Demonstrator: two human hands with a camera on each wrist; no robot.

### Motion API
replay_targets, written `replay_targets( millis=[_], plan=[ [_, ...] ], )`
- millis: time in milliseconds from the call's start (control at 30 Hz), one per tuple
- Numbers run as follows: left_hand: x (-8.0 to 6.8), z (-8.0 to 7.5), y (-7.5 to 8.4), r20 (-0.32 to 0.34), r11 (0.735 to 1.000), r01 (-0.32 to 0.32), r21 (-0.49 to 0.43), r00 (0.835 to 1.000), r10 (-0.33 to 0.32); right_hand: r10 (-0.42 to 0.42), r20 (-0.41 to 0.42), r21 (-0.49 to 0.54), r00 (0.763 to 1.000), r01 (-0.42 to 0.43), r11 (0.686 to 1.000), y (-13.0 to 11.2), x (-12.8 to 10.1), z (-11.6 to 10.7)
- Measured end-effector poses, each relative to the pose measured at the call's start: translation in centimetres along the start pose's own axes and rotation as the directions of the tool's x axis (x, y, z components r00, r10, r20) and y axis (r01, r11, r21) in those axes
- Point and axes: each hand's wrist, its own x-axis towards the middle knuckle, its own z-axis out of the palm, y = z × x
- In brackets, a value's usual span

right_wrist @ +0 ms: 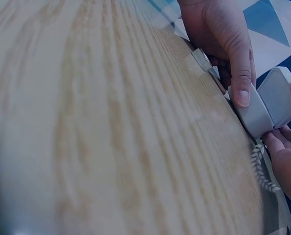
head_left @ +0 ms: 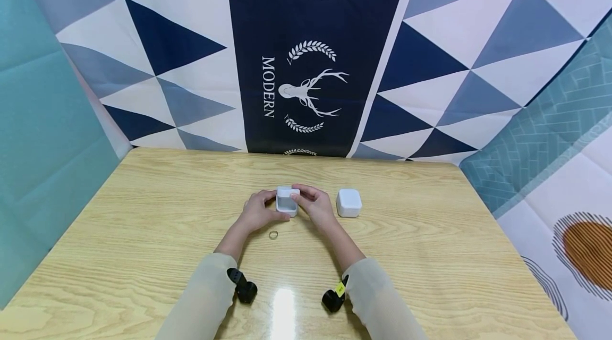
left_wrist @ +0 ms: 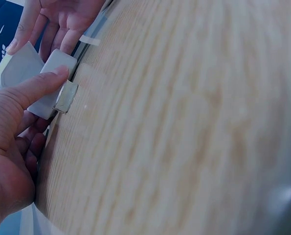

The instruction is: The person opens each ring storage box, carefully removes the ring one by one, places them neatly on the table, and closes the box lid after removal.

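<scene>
A small white box (head_left: 287, 202) stands open at the middle of the wooden table (head_left: 143, 223). My left hand (head_left: 265, 208) grips its left side, thumb along the near wall. My right hand (head_left: 305, 201) grips its right side. In the left wrist view the left thumb (left_wrist: 35, 88) presses on the box (left_wrist: 55, 66), with the right hand (left_wrist: 62, 19) beyond it. In the right wrist view the left hand's fingers (right_wrist: 240, 73) lie over the box (right_wrist: 257, 113). A silver ring (head_left: 273, 234) lies on the table just in front of the left hand, touching neither hand.
A second small white cube-shaped piece (head_left: 348, 202), closed side up, sits just right of my right hand. A patterned cloth backdrop (head_left: 306, 64) rises behind the table's far edge, and panels stand at both sides.
</scene>
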Motion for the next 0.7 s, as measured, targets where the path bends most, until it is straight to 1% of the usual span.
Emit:
replay_targets(
  millis=[200, 700],
  plan=[
    [-0.03, 0.02, 0.05, 0.001, 1.0, -0.007, 0.001, 1.0, 0.007, -0.007, 0.004, -0.008, 1.0, 0.007, 1.0, -0.07, -0.08, -0.04],
    [-0.07, 0.02, 0.04, 0.005, 1.0, 0.012, -0.002, 1.0, -0.012, -0.034, 0.016, -0.005, 0.999, 0.034, 0.999, 0.21, -0.01, -0.11]
  ],
)
